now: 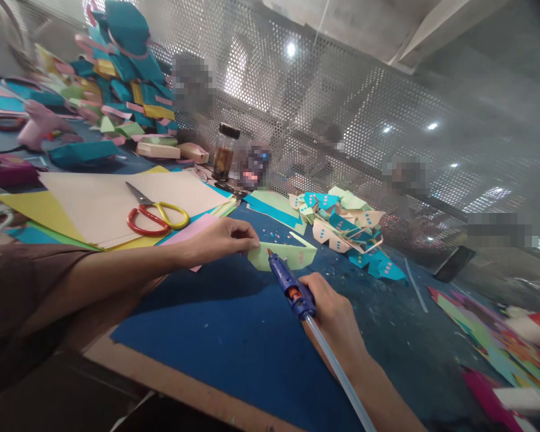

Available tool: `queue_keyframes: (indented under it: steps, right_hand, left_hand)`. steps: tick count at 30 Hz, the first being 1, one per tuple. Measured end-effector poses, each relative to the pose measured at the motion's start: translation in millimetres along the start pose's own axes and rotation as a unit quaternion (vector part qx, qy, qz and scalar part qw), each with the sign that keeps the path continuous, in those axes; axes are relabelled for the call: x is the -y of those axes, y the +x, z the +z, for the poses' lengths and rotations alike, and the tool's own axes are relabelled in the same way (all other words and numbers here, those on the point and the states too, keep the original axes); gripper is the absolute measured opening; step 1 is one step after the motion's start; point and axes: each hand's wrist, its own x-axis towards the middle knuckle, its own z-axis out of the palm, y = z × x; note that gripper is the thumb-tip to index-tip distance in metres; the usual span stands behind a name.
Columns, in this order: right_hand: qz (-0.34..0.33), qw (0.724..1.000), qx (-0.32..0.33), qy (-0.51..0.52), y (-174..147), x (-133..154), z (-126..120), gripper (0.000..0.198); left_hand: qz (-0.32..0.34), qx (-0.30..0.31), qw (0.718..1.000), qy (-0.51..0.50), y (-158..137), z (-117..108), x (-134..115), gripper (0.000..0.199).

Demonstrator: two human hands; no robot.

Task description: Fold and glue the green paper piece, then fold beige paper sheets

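Note:
My left hand (229, 241) pinches the left end of a light green paper piece (303, 257) just above the blue tabletop. Pink marks show near the paper's right end, and a narrow strip angles up from it. In my right hand (330, 300) is a blue hot glue gun (288, 281), its fingers wrapped round the grip. The gun's tip points up and left, over the paper; whether it touches cannot be made out. A long translucent glue stick (337, 366) trails out of the gun's back toward me.
Scissors (155, 219) with red and yellow handles lie on stacked paper sheets (90, 195) at left. Cut paper pieces (346, 222) are heaped behind my right hand. A dark-lidded jar (224, 153) stands by the mesh screen (279, 90). Coloured paper models (130, 78) pile up at far left.

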Motion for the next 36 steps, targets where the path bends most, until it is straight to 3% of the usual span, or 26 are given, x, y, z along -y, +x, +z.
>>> queue_keyframes:
  steps: [6,30,36]
  right_hand:
    - [0.003,1.0,-0.001,-0.002,-1,-1,-2,0.01]
    - [0.003,1.0,0.0,0.007,-3,-3,-1,0.009]
    - [0.023,0.999,0.014,0.036,-6,-5,-1,0.01]
  left_hand:
    - [-0.003,-0.002,0.999,-0.033,1,0,3,0.025]
    - [-0.001,0.004,1.0,-0.014,3,-1,9,0.027]
    - [0.008,-0.004,0.999,-0.037,8,-3,20,0.027]
